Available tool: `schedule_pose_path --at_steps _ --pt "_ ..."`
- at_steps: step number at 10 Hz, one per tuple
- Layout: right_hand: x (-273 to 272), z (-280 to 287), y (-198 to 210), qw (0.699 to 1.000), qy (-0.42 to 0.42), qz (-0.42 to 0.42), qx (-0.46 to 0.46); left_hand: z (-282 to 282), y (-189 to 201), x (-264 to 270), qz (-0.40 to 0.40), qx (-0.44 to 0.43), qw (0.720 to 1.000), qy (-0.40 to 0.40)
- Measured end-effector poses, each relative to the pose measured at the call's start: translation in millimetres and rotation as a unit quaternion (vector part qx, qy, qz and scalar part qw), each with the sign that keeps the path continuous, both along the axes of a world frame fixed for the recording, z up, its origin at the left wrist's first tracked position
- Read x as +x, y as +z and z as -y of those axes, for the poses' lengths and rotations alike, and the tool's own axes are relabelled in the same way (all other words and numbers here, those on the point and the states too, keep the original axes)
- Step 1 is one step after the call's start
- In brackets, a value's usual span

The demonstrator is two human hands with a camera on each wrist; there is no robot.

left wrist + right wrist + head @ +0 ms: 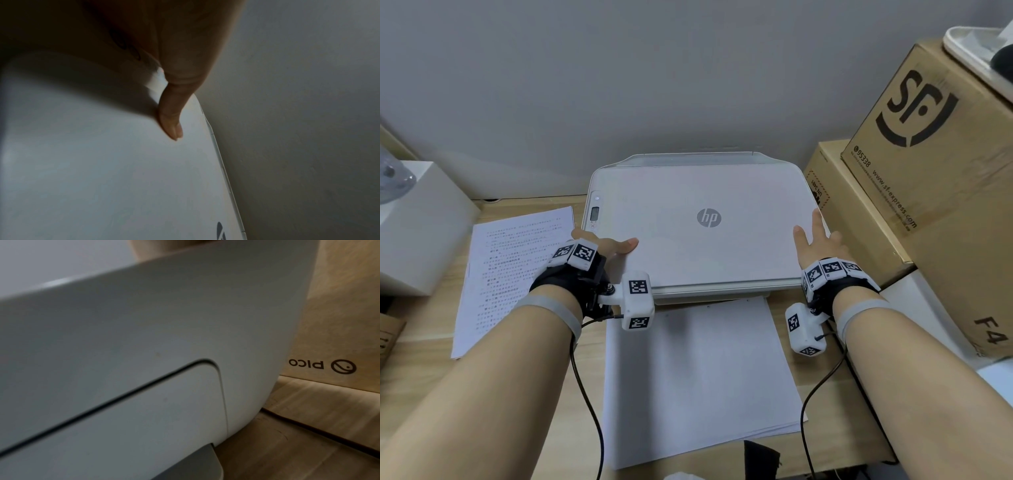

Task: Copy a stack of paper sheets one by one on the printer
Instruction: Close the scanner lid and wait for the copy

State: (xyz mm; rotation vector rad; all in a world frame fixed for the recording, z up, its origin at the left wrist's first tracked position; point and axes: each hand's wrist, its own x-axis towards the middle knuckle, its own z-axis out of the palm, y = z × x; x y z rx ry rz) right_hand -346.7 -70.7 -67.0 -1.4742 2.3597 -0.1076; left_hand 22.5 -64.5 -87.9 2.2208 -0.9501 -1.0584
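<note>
Both hands rest flat on the closed printer lid.

The left hand (608, 245) lies near the lid's (698, 192) front left corner, fingers straight and holding nothing, thumb (171, 120) flat on the white surface. The right hand (815, 240) lies by the front right edge, fingers spread and relaxed. The printer (127, 340) sits on a wooden desk (524, 404) against the wall. A printed sheet (510, 270) lies to its left, a blank stack of paper (698, 373) in front. Cardboard boxes (941, 164) stand to the right.

Printer (698, 226) on desk (835, 411), sheets (698, 377) before it, boxes (928, 178) right
</note>
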Motion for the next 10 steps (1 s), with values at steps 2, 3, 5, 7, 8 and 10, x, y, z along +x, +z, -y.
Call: schedule_pose_path --at_steps 2,3,5,7,8,10 --pt "1 0 3 1.000 0.003 0.004 0.009 -2 5 -3 0.021 -0.003 1.000 -0.018" --pt "1 0 5 1.000 0.004 0.007 0.015 -1 2 -1 0.022 -0.005 1.000 -0.017" --pt "2 0 4 1.000 0.007 0.002 0.015 5 -13 7 0.030 0.007 1.000 -0.002" --pt "2 -1 6 1.000 0.006 0.005 0.016 6 -10 5 0.046 0.019 0.999 -0.004" --pt "1 -1 5 1.000 0.009 0.000 0.014 6 -6 2 0.045 0.032 0.998 -0.004" --pt "1 0 3 1.000 0.006 0.000 0.015 7 -14 7 0.070 0.036 0.997 -0.012"
